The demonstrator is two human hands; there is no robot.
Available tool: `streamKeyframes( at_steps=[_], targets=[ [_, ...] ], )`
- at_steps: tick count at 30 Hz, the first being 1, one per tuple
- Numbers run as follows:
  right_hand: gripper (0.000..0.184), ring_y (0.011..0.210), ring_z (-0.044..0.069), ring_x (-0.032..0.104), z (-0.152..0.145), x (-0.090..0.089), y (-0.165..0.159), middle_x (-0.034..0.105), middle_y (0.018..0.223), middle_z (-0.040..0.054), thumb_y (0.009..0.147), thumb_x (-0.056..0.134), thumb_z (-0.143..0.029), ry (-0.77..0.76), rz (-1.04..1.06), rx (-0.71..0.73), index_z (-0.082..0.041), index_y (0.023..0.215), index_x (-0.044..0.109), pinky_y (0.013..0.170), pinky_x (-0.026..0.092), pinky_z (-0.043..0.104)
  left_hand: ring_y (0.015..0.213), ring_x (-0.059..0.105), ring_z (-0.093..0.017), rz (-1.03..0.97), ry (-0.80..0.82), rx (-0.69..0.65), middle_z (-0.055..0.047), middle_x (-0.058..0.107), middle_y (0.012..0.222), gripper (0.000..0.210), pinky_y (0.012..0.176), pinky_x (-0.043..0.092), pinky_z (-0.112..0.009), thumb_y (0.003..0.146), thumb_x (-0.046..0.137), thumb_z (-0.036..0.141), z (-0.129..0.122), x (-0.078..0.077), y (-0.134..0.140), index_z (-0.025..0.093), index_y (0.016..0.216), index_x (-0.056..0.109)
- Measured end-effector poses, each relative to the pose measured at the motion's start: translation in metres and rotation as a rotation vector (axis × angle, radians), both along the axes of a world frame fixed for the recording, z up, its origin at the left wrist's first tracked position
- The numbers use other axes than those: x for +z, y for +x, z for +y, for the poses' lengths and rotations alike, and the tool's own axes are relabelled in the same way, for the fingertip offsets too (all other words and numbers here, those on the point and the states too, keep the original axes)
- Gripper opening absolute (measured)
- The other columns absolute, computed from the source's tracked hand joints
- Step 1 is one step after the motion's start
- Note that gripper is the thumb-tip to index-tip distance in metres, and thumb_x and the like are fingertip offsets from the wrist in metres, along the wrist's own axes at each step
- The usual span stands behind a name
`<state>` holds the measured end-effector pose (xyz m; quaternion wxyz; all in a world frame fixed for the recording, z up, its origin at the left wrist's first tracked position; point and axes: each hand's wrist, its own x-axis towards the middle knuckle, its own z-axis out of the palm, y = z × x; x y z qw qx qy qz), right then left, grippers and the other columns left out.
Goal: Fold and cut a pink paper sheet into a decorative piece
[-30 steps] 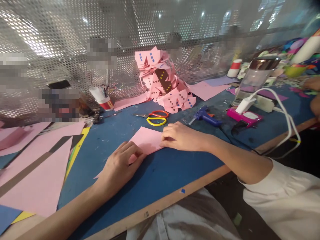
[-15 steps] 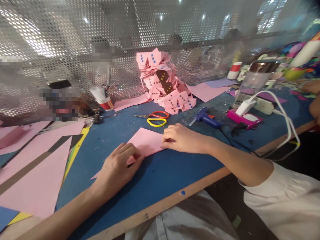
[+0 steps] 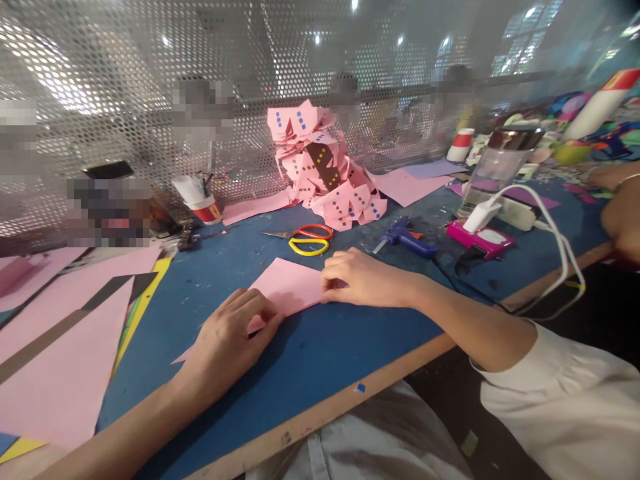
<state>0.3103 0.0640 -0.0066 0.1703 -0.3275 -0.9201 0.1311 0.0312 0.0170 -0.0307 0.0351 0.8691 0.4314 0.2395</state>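
Pinching pink sheet (image 3: 287, 283) with 2 hands, lying on blue tabletop (image 3: 310, 360) between them. Clamping left hand (image 3: 240, 330) thumb and fingertips together on near edge, clamping right hand (image 3: 357, 277) fingers together on right end. Spotting scissors (image 3: 291, 235) just beyond grip, showing 1 red and 1 yellow handle. Spotting blue glue gun (image 3: 410, 240) just beyond right hand; noting magenta device (image 3: 480, 240) farther right of grip, bearing white plug. Seeing pink paper model (image 3: 325, 177) beyond scissors, carrying blue, brown and yellow squares. Seeing red-and-white cup (image 3: 207, 210) beyond left hand, showing small marking too blurred for reading. Noting large pink paper (image 3: 65, 373) left of left hand. Spotting another person's arm (image 3: 625, 213) far right of grip.
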Motion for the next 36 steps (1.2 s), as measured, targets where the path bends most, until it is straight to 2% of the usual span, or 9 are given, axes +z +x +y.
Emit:
streamKeyframes(
  at_steps=[13,29,36],
  targets=[
    [0.023,0.089,0.018,0.056,-0.0017,0.0004,-0.0024,0.066,0.087,0.0021,0.093,0.069,-0.036,0.001,-0.046,-0.046,-0.019,0.077,0.069,0.078,0.030,0.032,0.083,0.056,-0.018,-0.005,-0.018,-0.006,-0.001,0.063,0.085,0.021,0.076,0.043,-0.030,0.099,0.054,0.032,-0.0001,0.0026,0.0022,0.020,0.083,0.061],
    [0.026,0.089,0.017,0.054,-0.0007,-0.0015,-0.0018,0.064,0.088,0.0015,0.091,0.070,-0.040,-0.007,-0.047,-0.076,-0.019,0.076,0.066,0.078,0.029,0.032,0.085,0.056,-0.020,-0.008,-0.118,0.077,-0.001,0.064,0.085,0.024,0.076,0.043,-0.032,0.096,0.054,0.039,0.0019,0.0045,0.0036,0.022,0.080,0.062],
    [0.026,0.088,0.017,0.054,-0.0008,-0.0024,-0.0022,0.064,0.089,0.0016,0.091,0.071,-0.040,-0.009,-0.050,-0.085,-0.019,0.076,0.066,0.078,0.030,0.032,0.085,0.055,-0.020,0.004,-0.112,0.081,-0.001,0.065,0.086,0.024,0.077,0.043,-0.032,0.096,0.054,0.040,0.0022,0.0047,0.0049,0.022,0.079,0.060]
  ],
)
